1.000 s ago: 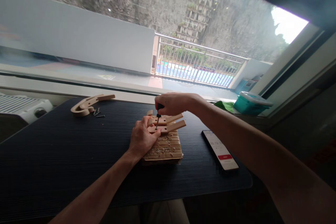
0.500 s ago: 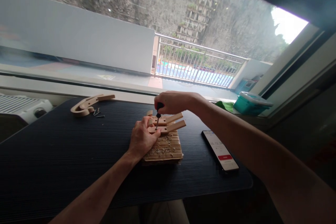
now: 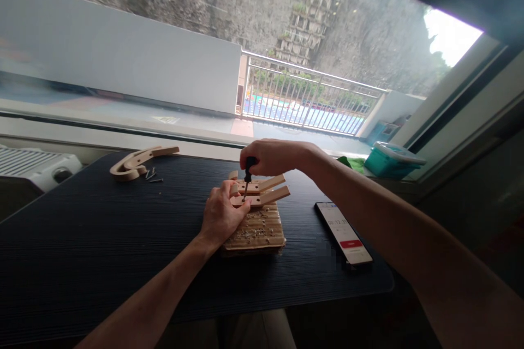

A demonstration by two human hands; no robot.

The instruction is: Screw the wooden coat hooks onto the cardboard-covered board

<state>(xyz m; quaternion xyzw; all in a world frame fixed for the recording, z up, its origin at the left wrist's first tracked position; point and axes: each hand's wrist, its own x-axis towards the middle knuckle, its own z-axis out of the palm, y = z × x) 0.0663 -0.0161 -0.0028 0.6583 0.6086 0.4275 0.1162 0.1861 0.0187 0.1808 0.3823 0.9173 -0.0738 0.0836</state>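
My right hand [image 3: 268, 157] is closed round the dark handle of a screwdriver [image 3: 248, 172], which points down. Its tip meets a hole area in the nearer wooden hook [image 3: 273, 196]. That hook is pinched between the thumb and fingers of my left hand [image 3: 224, 211], at its left end. Just behind it lies a second wooden hook [image 3: 271, 183], side by side with the first. Both rest on a corrugated cardboard block [image 3: 254, 234] whose top is worn and pitted with holes. Whether a screw sits under the tip is too small to tell.
Curved wooden hooks [image 3: 126, 172] lie at the back left of the dark table [image 3: 102, 251], with several loose screws [image 3: 151, 175] beside them. A phone [image 3: 344, 234] showing a timer lies right of the block. A teal box [image 3: 392, 161] and green cloth [image 3: 352, 163] stand by the window.
The right hand has turned slightly on the screwdriver, and the handle leans a little differently. My left hand and the hooks stay in place.
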